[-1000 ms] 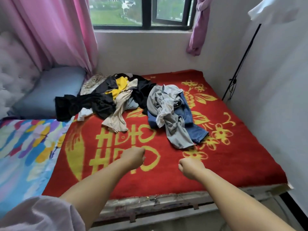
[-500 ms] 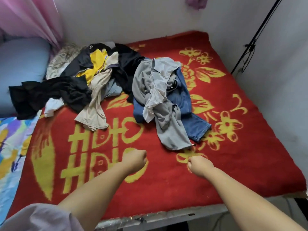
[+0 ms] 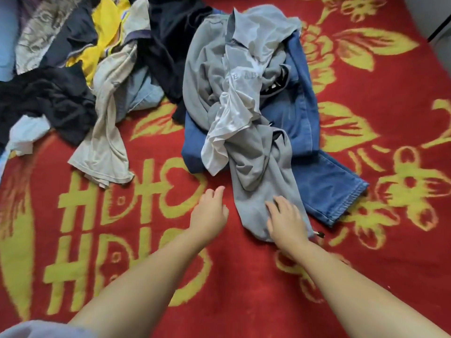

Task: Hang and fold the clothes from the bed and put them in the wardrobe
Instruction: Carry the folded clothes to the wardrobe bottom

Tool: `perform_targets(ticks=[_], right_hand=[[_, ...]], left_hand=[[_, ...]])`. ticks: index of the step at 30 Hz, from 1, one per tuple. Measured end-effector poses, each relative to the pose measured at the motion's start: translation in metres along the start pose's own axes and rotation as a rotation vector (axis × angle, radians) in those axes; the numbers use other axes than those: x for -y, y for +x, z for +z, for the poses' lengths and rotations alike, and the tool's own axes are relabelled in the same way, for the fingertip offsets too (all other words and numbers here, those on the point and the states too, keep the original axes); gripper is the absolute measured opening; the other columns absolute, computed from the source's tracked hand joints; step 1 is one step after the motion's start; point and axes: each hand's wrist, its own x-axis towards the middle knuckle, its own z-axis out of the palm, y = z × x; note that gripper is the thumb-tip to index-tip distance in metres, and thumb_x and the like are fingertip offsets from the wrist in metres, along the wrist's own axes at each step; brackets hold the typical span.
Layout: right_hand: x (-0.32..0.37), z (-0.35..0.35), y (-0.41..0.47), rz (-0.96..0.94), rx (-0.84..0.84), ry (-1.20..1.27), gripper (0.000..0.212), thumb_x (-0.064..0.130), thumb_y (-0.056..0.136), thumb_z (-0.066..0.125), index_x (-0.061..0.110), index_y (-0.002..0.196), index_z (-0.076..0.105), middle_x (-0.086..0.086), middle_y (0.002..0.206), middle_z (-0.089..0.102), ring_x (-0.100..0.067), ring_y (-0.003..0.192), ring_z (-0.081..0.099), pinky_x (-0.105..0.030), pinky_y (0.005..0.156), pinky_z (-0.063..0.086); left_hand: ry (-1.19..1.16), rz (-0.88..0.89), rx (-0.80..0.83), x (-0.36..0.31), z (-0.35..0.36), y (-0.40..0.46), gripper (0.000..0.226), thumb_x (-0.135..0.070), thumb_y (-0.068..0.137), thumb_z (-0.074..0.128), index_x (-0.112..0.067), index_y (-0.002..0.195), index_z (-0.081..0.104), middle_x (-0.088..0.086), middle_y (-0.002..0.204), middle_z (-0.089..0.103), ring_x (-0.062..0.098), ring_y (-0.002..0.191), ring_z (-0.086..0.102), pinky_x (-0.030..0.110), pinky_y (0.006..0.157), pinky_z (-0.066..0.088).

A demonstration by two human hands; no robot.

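Note:
A heap of clothes lies on the red and yellow blanket (image 3: pixel 244 276). A grey garment (image 3: pixel 258 167) stretches toward me over blue jeans (image 3: pixel 324 181), with a pale white top (image 3: pixel 234 113) draped on it. My right hand (image 3: pixel 285 218) rests on the near end of the grey garment, fingers extended. My left hand (image 3: pixel 210 211) hovers just left of that garment with relaxed fingers, holding nothing. Farther left lie a beige garment (image 3: pixel 107 142), black clothes (image 3: pixel 48 106) and a yellow piece (image 3: pixel 105 28).
A blue pillow (image 3: pixel 6 37) shows at the far left edge and a patterned grey cloth (image 3: pixel 36 32) lies beside it. A wall and a dark pole (image 3: pixel 439 28) stand at the upper right. Open blanket lies in front of the heap.
I have leaned in toward the bed. Both fists have opened and reached forward; my right hand now lies on the grey garment's end, my left beside it.

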Motion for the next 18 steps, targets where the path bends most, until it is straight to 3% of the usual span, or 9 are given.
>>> perform_targets(ticks=[2, 5, 8, 9, 11, 14, 16, 18], right_hand=[[0.006, 0.021, 0.013, 0.018, -0.106, 0.031, 0.054, 0.014, 0.082, 0.058, 0.008, 0.136, 0.052, -0.011, 0.147, 0.043, -0.025, 0.138, 0.038, -0.053, 0.111, 0.027], [0.006, 0.050, 0.017, 0.001, -0.313, -0.004, 0.057, 0.019, 0.077, 0.040, 0.007, 0.129, 0.058, -0.008, 0.140, 0.053, -0.022, 0.130, 0.050, -0.055, 0.109, 0.031], [0.000, 0.074, 0.024, -0.028, -0.519, 0.024, 0.058, 0.021, 0.077, 0.037, 0.008, 0.131, 0.056, -0.007, 0.141, 0.051, -0.019, 0.133, 0.040, -0.051, 0.113, 0.019], [0.000, 0.078, 0.027, -0.033, -0.557, 0.029, 0.057, 0.021, 0.078, 0.038, 0.008, 0.132, 0.055, -0.007, 0.142, 0.051, -0.018, 0.134, 0.038, -0.050, 0.114, 0.017], [0.000, 0.081, 0.027, -0.043, -0.571, 0.019, 0.057, 0.021, 0.079, 0.039, 0.009, 0.132, 0.055, -0.007, 0.142, 0.051, -0.018, 0.134, 0.036, -0.050, 0.114, 0.016], [-0.002, 0.081, 0.027, -0.042, -0.572, 0.016, 0.057, 0.021, 0.078, 0.038, 0.008, 0.130, 0.058, -0.008, 0.140, 0.053, -0.017, 0.132, 0.037, -0.051, 0.112, 0.019], [-0.001, 0.077, 0.028, -0.033, -0.542, 0.005, 0.058, 0.022, 0.077, 0.037, 0.007, 0.128, 0.060, -0.009, 0.137, 0.055, -0.018, 0.130, 0.041, -0.052, 0.110, 0.022], [0.001, 0.063, 0.025, -0.016, -0.393, -0.015, 0.060, 0.022, 0.078, 0.033, 0.006, 0.129, 0.059, -0.009, 0.138, 0.054, -0.021, 0.130, 0.047, -0.054, 0.110, 0.026]], left_hand=[[0.015, -0.019, -0.178, 0.002, -0.007, 0.043, 0.065, -0.023, 0.090, 0.053, -0.017, 0.148, 0.024, 0.011, 0.138, 0.037, 0.030, 0.125, 0.040, 0.042, 0.092, 0.041], [-0.039, -0.008, -0.416, -0.007, -0.020, 0.101, 0.076, -0.024, 0.087, 0.058, -0.020, 0.151, 0.017, 0.011, 0.153, 0.020, 0.030, 0.136, 0.027, 0.044, 0.098, 0.038], [-0.067, -0.004, -0.359, -0.020, -0.025, 0.149, 0.082, -0.024, 0.088, 0.059, -0.025, 0.152, 0.007, 0.011, 0.156, 0.012, 0.032, 0.135, 0.029, 0.047, 0.098, 0.037], [-0.064, -0.027, -0.323, -0.020, -0.027, 0.161, 0.080, -0.018, 0.089, 0.055, -0.027, 0.152, 0.008, 0.011, 0.153, 0.018, 0.033, 0.130, 0.035, 0.047, 0.096, 0.038], [-0.120, -0.060, -0.277, -0.016, -0.037, 0.174, 0.065, -0.004, 0.088, 0.043, -0.026, 0.147, 0.025, 0.013, 0.137, 0.040, 0.034, 0.117, 0.045, 0.046, 0.092, 0.039], [-0.167, -0.019, -0.329, -0.005, -0.049, 0.161, 0.041, 0.001, 0.083, 0.037, -0.013, 0.117, 0.055, 0.015, 0.112, 0.058, 0.036, 0.102, 0.054, 0.042, 0.081, 0.042], [-0.101, 0.032, -0.317, -0.002, -0.053, 0.135, 0.033, 0.003, 0.080, 0.040, -0.010, 0.104, 0.058, 0.014, 0.101, 0.061, 0.036, 0.092, 0.056, 0.040, 0.069, 0.039], [-0.083, 0.068, -0.271, -0.002, -0.061, 0.103, 0.031, 0.005, 0.075, 0.041, -0.010, 0.097, 0.058, 0.012, 0.091, 0.061, 0.036, 0.083, 0.055, 0.041, 0.062, 0.038]])
